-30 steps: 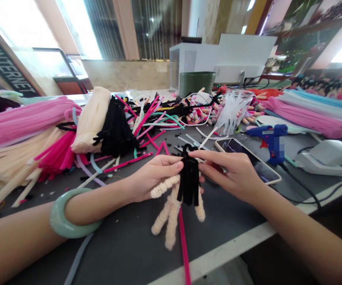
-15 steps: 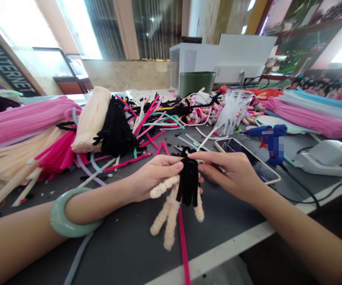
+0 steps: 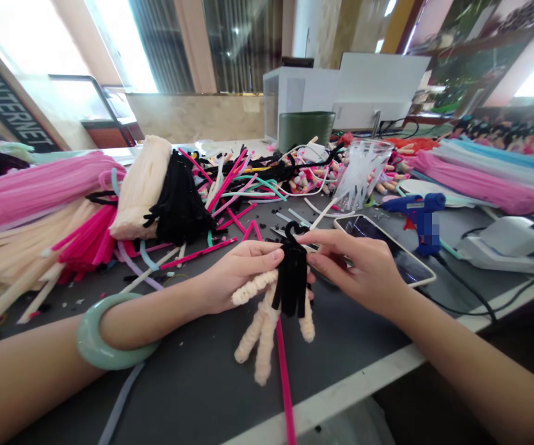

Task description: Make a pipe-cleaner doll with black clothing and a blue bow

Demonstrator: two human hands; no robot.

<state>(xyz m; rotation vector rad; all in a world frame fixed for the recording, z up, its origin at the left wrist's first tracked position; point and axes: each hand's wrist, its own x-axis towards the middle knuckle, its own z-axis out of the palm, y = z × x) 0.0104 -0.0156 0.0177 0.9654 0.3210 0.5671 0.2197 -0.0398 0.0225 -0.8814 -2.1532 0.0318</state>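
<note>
A small pipe-cleaner doll with cream arms and legs and black hair hangs above the dark table. My left hand grips it from the left, thumb on the edge of the hair and some fingers hidden behind. My right hand is at the top right of the hair, thumb and forefinger close together beside a black loop that stands up from the head. Whether they pinch part of the hair is hard to tell. A bright pink pipe cleaner runs below the doll to the table's front edge.
Pipe-cleaner bundles in pink, cream and black lie at the left. On the right are a phone, a blue glue gun, a power strip and cables. A clear cup stands behind.
The black loop on top of the doll's head now stands higher and shows more clearly. My right fingertips have shifted slightly off the hair, and the view has moved a little.
</note>
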